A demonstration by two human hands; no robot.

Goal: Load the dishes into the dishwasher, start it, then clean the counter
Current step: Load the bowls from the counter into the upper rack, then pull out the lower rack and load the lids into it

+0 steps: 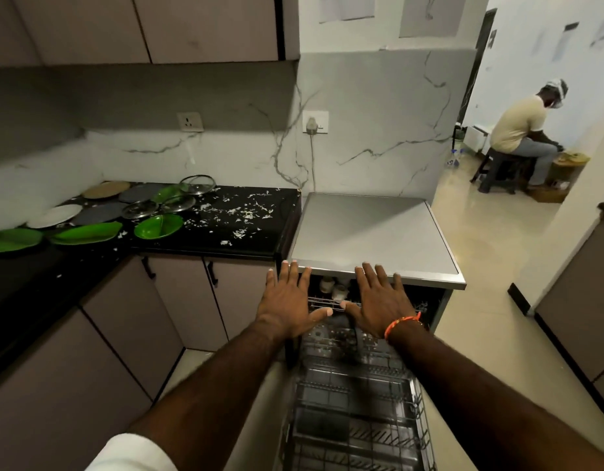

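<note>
The dishwasher (375, 229) stands open right of the black counter (246, 239), its lower wire rack (358, 402) pulled out toward me and empty. Inside the cavity an upper rack (327, 302) holds small cups. My left hand (288, 300) and my right hand (378, 300) hover flat, fingers spread, palms down, at the front edge of the dishwasher top, holding nothing. On the counter's left lie green plates (86, 234), a green bowl (158, 226), grey and white plates (54, 215) and glass lids (197, 183). White scraps (239, 215) litter the counter.
Beige cabinets (181, 300) with dark handles run under the counter. A plug and cable hang from a wall socket (315, 122) behind the dishwasher. To the right is tiled floor (480, 334) and another cabinet (579, 300). A person (521, 130) sits on a stool in the far room.
</note>
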